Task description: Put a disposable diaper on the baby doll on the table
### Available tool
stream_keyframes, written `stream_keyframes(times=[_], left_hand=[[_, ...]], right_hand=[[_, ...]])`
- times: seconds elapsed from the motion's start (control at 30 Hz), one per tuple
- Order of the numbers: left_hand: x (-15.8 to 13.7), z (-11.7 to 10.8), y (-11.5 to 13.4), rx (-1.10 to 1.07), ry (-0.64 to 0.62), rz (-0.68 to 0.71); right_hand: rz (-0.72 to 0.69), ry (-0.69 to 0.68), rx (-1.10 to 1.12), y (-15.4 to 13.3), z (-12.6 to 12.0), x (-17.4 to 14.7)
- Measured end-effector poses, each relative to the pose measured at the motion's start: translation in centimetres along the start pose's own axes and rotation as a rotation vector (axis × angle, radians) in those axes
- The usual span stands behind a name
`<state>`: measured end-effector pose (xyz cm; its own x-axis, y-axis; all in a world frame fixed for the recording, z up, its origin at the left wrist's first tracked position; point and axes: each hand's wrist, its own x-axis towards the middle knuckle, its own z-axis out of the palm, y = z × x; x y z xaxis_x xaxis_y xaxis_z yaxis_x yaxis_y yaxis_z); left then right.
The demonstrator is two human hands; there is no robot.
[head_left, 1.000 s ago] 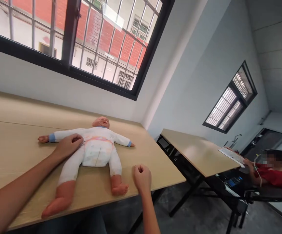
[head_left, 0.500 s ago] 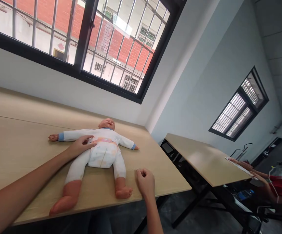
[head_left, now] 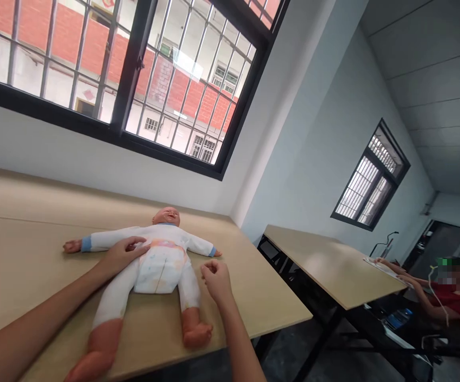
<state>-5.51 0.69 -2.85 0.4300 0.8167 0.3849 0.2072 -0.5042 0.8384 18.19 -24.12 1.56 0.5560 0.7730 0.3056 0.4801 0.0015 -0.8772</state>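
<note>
Two bare hands over a baby doll (head_left: pixel 156 254) lying face-up near the worktop's (head_left: pixel 23 254) front edge, left hand (head_left: pixel 123 253) flat, fingers spread on its chest, right hand (head_left: pixel 216 279) loosely curled, empty, beside its leg, no legible writing.

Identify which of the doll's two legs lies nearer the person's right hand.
The doll's leg on the picture's right, beside the right hand; the other leg lies by the left forearm.
</note>
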Motion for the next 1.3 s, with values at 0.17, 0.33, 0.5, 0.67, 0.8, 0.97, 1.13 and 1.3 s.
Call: stream_keyframes(times=[0.17,0.33,0.5,0.67,0.8,0.97,1.13,1.3], left_hand=[[0.0,-0.2,0.3,0.069,0.03,0.05],[-0.2,-0.3,0.9,0.095,0.023,0.083],[0.0,-0.2,0.6,0.074,-0.017,0.081],[-0.1,-0.3,1.0,0.041,0.005,0.062],[-0.3,-0.1,1.2,0.053,0.034,0.047],[-0.2,-0.2,0.4,0.019,0.021,0.054],[-0.6,-1.1,1.4,0.067,0.073,0.05],[-1.5,-1.4,3.3,0.073,0.02,0.141]], right_hand=[[-0.134,-0.075,-0.162,-3.3,4.7,7.0],[-0.197,-0.306,-0.215,-3.5,7.2,10.0],[-0.182,-0.442,-0.263,-2.8,7.6,11.7],[-0.162,-0.451,-0.239,-2.2,8.1,12.1],[-0.156,-0.378,-0.133,-1.0,8.3,11.3],[-0.133,-0.302,0.01,0.7,8.5,11.0],[-0.152,-0.217,0.065,1.3,9.0,11.2],[-0.255,-0.092,0.077,0.7,8.9,11.0]])
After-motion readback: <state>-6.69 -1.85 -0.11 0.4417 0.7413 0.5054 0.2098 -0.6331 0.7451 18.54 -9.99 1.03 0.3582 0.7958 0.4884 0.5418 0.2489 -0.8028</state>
